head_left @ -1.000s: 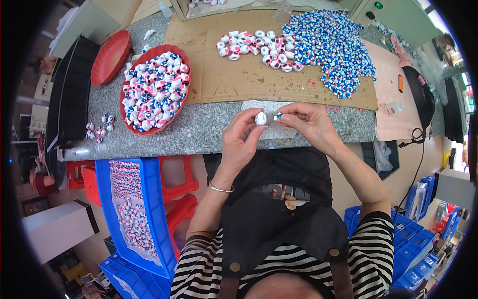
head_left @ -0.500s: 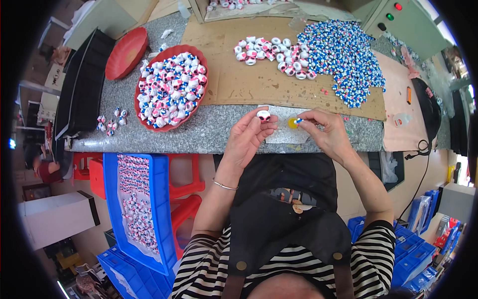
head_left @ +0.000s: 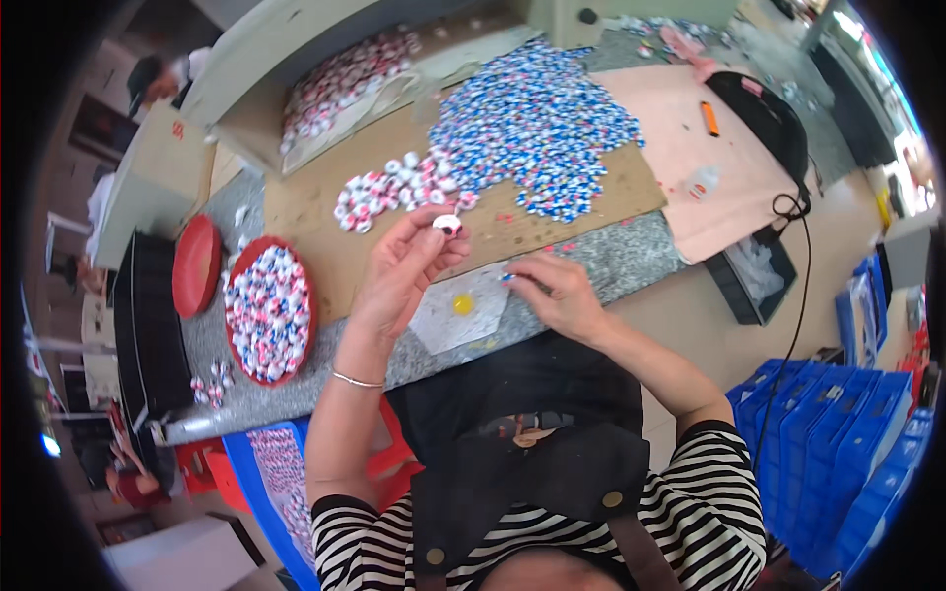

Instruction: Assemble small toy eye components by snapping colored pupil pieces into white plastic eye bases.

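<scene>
My left hand [head_left: 402,268] is raised over the bench edge, thumb and fingers closed on a small white toy head [head_left: 447,225] with dark and pink markings. To its right, my right hand [head_left: 558,294] pinches a tiny blue-and-white toy piece [head_left: 508,278] between thumb and fingertip. The two pieces are apart. Between and below the hands lies a pale sheet [head_left: 434,327] with a round yellow blob [head_left: 463,304] on it. Beyond my left hand a group of white-and-pink toy heads [head_left: 394,184] rests on cardboard, beside a wide heap of small blue-and-white pieces [head_left: 537,123].
A red bowl [head_left: 312,340] full of joined toy pieces and another red bowl [head_left: 185,302] stand at the left, beside a black bin [head_left: 148,335]. Right of the cardboard [head_left: 631,182] are a pink sheet [head_left: 734,158], an orange cutter [head_left: 709,119] and a small bottle [head_left: 703,183]. Blue crates [head_left: 823,433] stand lower right.
The whole view has swung to the right, shifting the bench contents leftward and tilting them. Both hands keep their pieces; the right hand has moved off the yellow blob.
</scene>
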Demonstrator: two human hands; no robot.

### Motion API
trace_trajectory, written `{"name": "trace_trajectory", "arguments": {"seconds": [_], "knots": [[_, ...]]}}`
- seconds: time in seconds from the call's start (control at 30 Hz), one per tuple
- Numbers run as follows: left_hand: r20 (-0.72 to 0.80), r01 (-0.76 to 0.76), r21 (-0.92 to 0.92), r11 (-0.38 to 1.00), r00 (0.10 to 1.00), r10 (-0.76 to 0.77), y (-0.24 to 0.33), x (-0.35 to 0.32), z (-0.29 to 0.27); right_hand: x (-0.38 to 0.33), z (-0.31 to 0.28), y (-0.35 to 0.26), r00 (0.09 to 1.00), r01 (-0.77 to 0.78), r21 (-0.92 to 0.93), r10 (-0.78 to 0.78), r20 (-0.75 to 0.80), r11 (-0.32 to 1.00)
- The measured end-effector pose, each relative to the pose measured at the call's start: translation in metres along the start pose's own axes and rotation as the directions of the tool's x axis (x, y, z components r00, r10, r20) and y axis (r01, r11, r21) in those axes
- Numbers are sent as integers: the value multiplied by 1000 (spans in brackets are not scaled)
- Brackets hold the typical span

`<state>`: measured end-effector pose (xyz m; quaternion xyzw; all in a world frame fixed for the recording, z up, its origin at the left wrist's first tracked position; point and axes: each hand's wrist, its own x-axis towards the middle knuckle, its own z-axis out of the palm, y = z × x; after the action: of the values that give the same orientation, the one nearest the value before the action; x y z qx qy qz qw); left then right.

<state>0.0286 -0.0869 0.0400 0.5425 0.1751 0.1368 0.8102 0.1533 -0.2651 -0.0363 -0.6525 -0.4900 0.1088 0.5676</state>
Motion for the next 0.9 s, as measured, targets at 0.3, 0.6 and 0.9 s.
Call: {"name": "trace_trajectory", "arguments": {"seconds": [0.3, 0.6, 0.9], "knots": [[273, 144, 323, 936, 932, -237, -29, 227, 168, -7, -10, 24, 983, 108, 110, -90, -163, 988], [217, -191, 469, 862, 971, 97, 48, 264, 169, -7, -13, 26, 986, 127, 109, -113, -126, 986], [-425, -16, 774, 633, 727, 539, 14, 12, -82, -7, -16, 10, 999, -4, 138, -1, 38, 990]]}}
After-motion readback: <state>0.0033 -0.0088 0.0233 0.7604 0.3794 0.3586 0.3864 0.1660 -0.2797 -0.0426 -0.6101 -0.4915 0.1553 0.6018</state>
